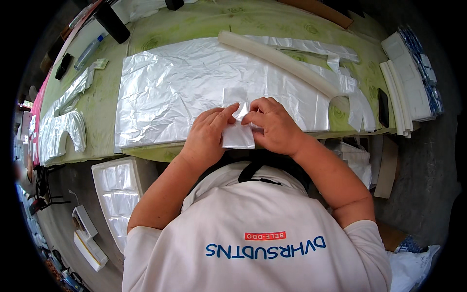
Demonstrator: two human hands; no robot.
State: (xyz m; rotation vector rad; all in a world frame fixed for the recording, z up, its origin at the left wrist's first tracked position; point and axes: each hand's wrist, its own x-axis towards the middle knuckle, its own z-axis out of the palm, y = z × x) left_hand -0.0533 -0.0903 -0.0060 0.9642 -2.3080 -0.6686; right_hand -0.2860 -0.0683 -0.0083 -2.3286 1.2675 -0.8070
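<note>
The near edge of the table (102,124) runs just in front of the person's body, and a wide layer of crinkled plastic (163,95) comes close to it. Left of that layer, a band of cloth separates it from a cut plastic bag (73,127) with a curved opening. On the right, a pale tube (282,64) slants across the layer, leaving its left and middle part free for the hands to move over, while a dark phone (383,108) lies near the table's right edge.

The surface is a green patterned cloth, with a bottle (89,51) and a black cylinder (111,22) at the far left. Below the table on the left, a white box (116,192) holds clear packs in rows.

Both forearms reach in from below and converge, elbows spread. The small folded plastic piece (238,137) lies at the middle of the layer's near edge; the left hand (208,134) closes on its left side and the right hand (276,126), fingers curled, on its right, with a narrow gap between the hands
</note>
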